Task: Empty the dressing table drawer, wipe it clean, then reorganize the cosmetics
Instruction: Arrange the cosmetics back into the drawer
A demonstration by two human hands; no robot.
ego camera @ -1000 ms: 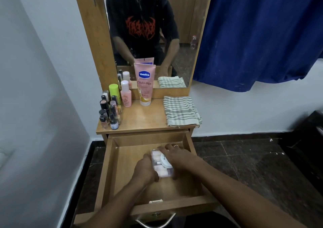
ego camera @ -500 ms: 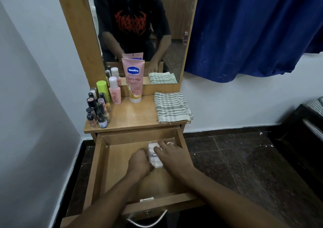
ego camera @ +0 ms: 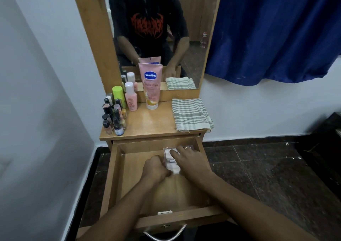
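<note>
The wooden drawer point(ego camera: 114, 176) of the dressing table is pulled out. Inside it, towards the back right, lies a small clear compartment box point(ego camera: 170, 164) with white and pink contents. My left hand point(ego camera: 156, 169) grips its left side and my right hand point(ego camera: 190, 160) lies over its right side and top, a ring on one finger. On the tabletop point(ego camera: 153, 124) stand a pink Vaseline tube point(ego camera: 151, 85), a pink bottle point(ego camera: 130, 97), a green-capped bottle point(ego camera: 118, 94) and several small nail polish bottles point(ego camera: 112, 118).
A folded green-striped cloth point(ego camera: 191, 117) lies on the tabletop's right side. The mirror point(ego camera: 158, 28) behind shows the person. A blue curtain point(ego camera: 276, 30) hangs at the right, a white wall point(ego camera: 36, 93) stands close on the left, dark floor tiles point(ego camera: 258, 166) lie beside the drawer.
Both hands have pushed the clear box from the drawer's middle towards its back right. The head camera has shifted slightly.
</note>
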